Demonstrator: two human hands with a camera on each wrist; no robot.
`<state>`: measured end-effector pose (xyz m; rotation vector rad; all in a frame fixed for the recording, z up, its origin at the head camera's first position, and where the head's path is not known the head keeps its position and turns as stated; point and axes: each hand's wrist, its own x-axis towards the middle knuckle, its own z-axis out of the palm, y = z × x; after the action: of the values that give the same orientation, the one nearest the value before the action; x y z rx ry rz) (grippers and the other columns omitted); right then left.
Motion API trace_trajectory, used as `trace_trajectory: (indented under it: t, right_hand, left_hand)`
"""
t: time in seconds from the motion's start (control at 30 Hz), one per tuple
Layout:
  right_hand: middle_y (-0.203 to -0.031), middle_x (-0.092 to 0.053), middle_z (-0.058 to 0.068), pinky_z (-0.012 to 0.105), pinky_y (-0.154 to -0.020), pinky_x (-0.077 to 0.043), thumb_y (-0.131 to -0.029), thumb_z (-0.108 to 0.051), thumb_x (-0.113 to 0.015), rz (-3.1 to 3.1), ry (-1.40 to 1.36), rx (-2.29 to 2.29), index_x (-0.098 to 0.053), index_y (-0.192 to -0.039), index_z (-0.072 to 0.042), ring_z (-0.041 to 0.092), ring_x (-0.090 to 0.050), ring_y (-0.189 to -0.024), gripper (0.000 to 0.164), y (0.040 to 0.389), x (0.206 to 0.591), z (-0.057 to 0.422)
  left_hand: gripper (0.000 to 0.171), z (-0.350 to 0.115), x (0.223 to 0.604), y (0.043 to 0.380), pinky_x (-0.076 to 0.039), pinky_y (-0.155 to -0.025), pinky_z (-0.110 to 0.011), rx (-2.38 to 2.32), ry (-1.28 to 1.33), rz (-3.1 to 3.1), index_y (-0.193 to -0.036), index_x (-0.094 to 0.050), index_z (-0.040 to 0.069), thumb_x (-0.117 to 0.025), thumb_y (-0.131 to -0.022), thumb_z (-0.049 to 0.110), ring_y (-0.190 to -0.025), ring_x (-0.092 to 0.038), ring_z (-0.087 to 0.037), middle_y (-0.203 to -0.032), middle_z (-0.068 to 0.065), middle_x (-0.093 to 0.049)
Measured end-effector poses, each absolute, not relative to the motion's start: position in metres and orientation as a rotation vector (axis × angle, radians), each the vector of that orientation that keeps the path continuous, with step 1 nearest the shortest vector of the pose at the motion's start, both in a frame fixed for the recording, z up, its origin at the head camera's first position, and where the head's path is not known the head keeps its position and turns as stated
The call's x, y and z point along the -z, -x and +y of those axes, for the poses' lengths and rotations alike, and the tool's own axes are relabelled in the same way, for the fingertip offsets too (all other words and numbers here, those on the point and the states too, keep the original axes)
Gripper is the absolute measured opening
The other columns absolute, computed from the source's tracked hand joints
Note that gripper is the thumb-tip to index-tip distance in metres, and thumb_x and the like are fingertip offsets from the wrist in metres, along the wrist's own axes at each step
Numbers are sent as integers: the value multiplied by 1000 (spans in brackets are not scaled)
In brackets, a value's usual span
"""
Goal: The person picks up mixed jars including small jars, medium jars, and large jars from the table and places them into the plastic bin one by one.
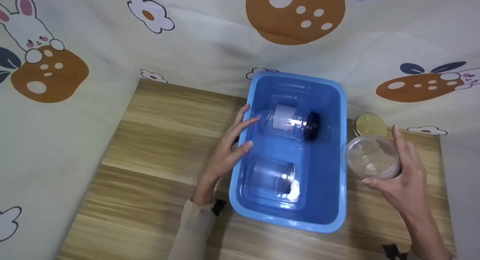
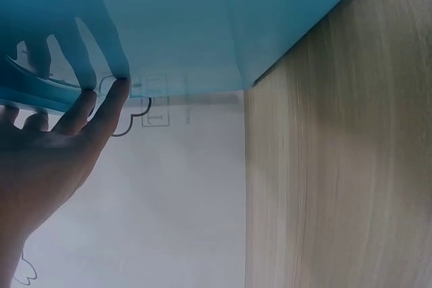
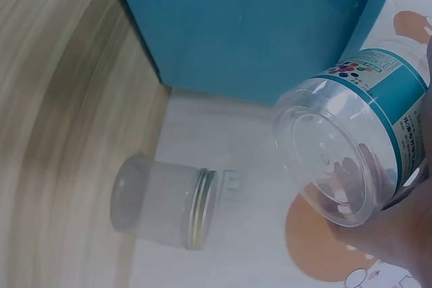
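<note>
My right hand [image 1: 407, 177] grips a clear plastic jar [image 1: 372, 158] just outside the right rim of a blue plastic basin [image 1: 287, 223]. In the right wrist view that jar shows a teal printed label [image 3: 398, 96], and its round base faces the camera. My left hand [image 1: 227, 153] rests on the basin's left rim with its fingers extended, some tips over the edge. Inside the basin, a clear jar with a black lid and a white label [image 1: 287, 119] lies on its side. Nearer the front lies another clear jar [image 1: 268, 173], also on its side.
A clear jar with a gold lid [image 1: 369, 125] stands upright behind the held jar, to the right of the basin. The wood-patterned tabletop [image 1: 161, 147] meets a pale cloth backdrop [image 1: 210, 38] printed with rabbits, flowers and orange fruit.
</note>
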<state>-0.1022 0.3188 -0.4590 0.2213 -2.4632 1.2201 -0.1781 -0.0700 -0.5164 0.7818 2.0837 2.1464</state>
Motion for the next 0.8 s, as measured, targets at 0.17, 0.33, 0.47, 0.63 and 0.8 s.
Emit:
trace_trajectory:
  t: [0.17, 0.33, 0.47, 0.63, 0.8]
  right_hand:
    - [-120, -50, -18, 14, -88, -35, -34, -18, -98, -2469, -242, -1186, -39, -151, -8, 4, -46, -109, 131, 103, 452, 313]
    - [-116, -48, -17, 13, -90, -35, -33, -21, -98, -2483, -275, -1132, -40, -149, -5, 3, -46, -106, 131, 104, 445, 305]
    - [-117, -51, -6, 12, -89, -34, -34, -18, -100, -2527, -275, -1074, -41, -150, -6, 2, -43, -106, 131, 104, 436, 296]
    - [-116, -54, 24, 11, -87, -32, -35, -28, -101, -2570, -312, -996, -42, -150, -8, 5, -40, -108, 131, 106, 424, 286]
    - [-111, -52, 28, 12, -85, -30, -47, -62, -89, -2571, -371, -919, -45, -149, -8, 16, -40, -106, 124, 110, 418, 278]
  left_hand:
    - [52, -71, 516, 178, -34, -109, -58, -2119, -768, 2092, -148, -47, 11, -55, -101, 30, -152, -9, -21, -167, 1, -9]
    - [54, -72, 510, 176, -33, -108, -62, -2082, -756, 2108, -151, -41, 6, -54, -99, 12, -152, -7, -24, -167, -7, -5]
    - [54, -73, 491, 170, -34, -107, -60, -2056, -727, 2109, -150, -39, -2, -52, -98, 5, -152, -7, -28, -166, -16, -5]
    - [53, -73, 482, 168, -37, -107, -57, -2043, -700, 2109, -149, -40, -2, -53, -99, 11, -151, -10, -30, -166, -16, -5]
    - [53, -72, 505, 175, -35, -108, -58, -2085, -711, 2084, -150, -42, 4, -53, -99, 12, -152, -9, -25, -167, -8, -5]
